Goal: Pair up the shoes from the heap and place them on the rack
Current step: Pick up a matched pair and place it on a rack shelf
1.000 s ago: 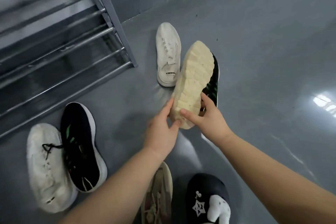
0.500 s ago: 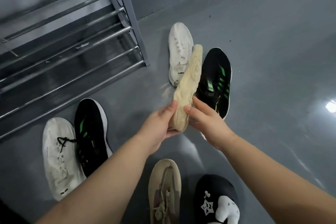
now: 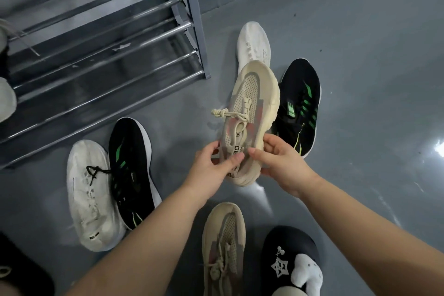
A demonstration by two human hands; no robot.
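From the head camera, both hands meet near the middle of the frame around a beige shoe [image 3: 252, 113]. The left hand [image 3: 212, 167] grips the heel end from the left, its thumb curled over the collar and tongue. The right hand [image 3: 280, 163] grips the same end from the right, with fingers bent round the sole edge and a finger laid across the opening. The shoe is held above the floor [image 3: 360, 55], upper side facing the camera, toe pointing toward the top of the frame, and its knotted lace sticks out to the left.

Behind the held shoe, at upper centre, a white shoe [image 3: 253, 43] lies on the floor, partly covered by the beige toe. Just right of it lies a black shoe with green stripes [image 3: 300, 106].

At lower left, another white shoe with a black lace [image 3: 90, 197] and a second black shoe with green stripes [image 3: 131, 170] lie side by side, touching.

At bottom centre, between the forearms, a second beige shoe [image 3: 224, 247] rests on the floor. Right of it, at the bottom edge, is a black slipper with a white star [image 3: 288, 259].

The metal rack [image 3: 120, 38] fills the upper left, its bars slanting across the frame; pale footwear shows at its far left edge, too cropped to tell apart.
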